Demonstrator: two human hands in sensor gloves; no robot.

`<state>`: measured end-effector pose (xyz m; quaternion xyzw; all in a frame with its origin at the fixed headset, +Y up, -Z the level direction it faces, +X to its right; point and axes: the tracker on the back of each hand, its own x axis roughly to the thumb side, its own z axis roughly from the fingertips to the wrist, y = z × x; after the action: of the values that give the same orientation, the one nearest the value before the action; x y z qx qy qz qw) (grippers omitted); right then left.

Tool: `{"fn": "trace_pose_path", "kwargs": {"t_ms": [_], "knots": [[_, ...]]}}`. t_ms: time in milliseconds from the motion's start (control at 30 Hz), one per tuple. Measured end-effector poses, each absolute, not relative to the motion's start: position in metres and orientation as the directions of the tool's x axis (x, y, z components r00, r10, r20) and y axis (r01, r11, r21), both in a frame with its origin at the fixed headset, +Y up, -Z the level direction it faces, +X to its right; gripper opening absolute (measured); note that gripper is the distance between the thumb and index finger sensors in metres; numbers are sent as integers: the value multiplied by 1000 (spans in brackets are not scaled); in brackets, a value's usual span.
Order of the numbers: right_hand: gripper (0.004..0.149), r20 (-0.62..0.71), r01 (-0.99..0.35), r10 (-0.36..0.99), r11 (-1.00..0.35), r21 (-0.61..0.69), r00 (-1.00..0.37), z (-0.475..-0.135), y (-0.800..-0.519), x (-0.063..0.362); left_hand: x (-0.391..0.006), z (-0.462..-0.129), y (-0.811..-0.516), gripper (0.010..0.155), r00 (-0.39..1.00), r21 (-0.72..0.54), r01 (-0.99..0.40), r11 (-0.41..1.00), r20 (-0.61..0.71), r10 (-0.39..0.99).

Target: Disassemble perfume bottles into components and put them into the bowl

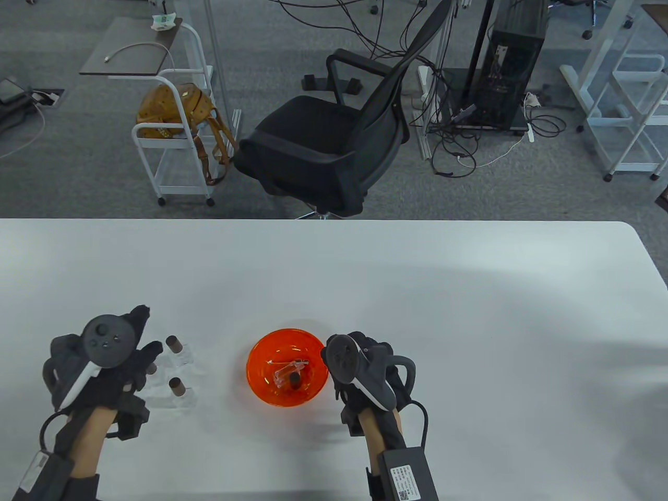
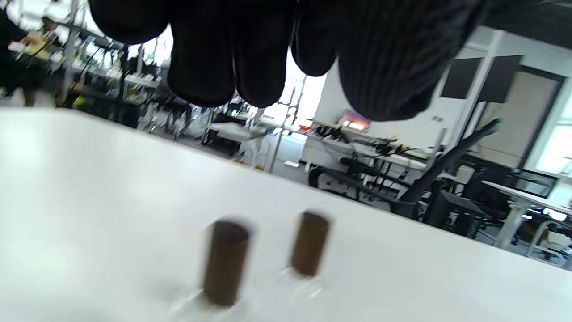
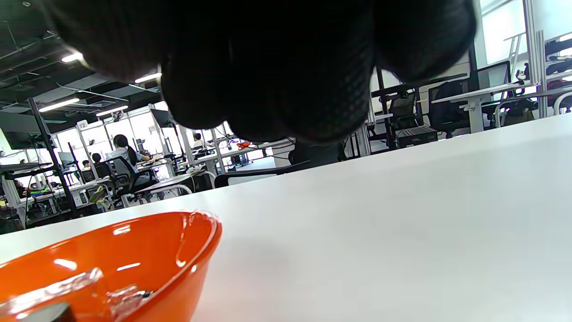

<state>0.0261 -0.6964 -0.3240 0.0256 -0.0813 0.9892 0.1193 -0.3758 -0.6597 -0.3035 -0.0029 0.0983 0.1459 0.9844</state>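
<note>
Three small clear perfume bottles with brown caps stand at the left of the white table: one far (image 1: 175, 347), one near (image 1: 179, 389), and one (image 1: 152, 368) partly hidden under my left hand (image 1: 142, 339). My left hand hovers over them with relaxed fingers (image 2: 263, 67) and holds nothing; two caps (image 2: 225, 261) (image 2: 309, 249) show blurred below it. The orange bowl (image 1: 261, 349) holds a clear bottle body (image 1: 284, 371), a brown cap (image 1: 295, 380) and a thin spray tube. My right hand (image 1: 360, 348) sits just right of the bowl (image 3: 134, 250), fingers (image 3: 277, 89) loosely bunched, empty.
The white table (image 1: 469, 313) stretches wide to the right and back. Beyond its far edge stand a black office chair (image 1: 334, 141) and a white cart (image 1: 177, 141) with a brown bag.
</note>
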Motion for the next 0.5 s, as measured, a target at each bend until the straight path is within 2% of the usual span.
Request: {"fn": "trace_pose_path", "kwargs": {"t_ms": [133,233,400,500], "knots": [[46,73,-241,233,-960,-143,-970,-324,-698,23,-400,-304,-700,82,914,-99,-362,927,-231,332],[46,75,-236,228,-963,-129,-971,-324,-700,22,-408,-306,-728,78,904,-183,-400,898,-242,353],[46,75,-230,223,-966,-121,-972,-324,-700,22,-410,-315,-755,69,862,-190,-494,848,-233,450],[46,68,-243,237,-963,-114,-969,-324,-701,23,-407,-318,-760,65,876,-161,-462,872,-240,420]]}}
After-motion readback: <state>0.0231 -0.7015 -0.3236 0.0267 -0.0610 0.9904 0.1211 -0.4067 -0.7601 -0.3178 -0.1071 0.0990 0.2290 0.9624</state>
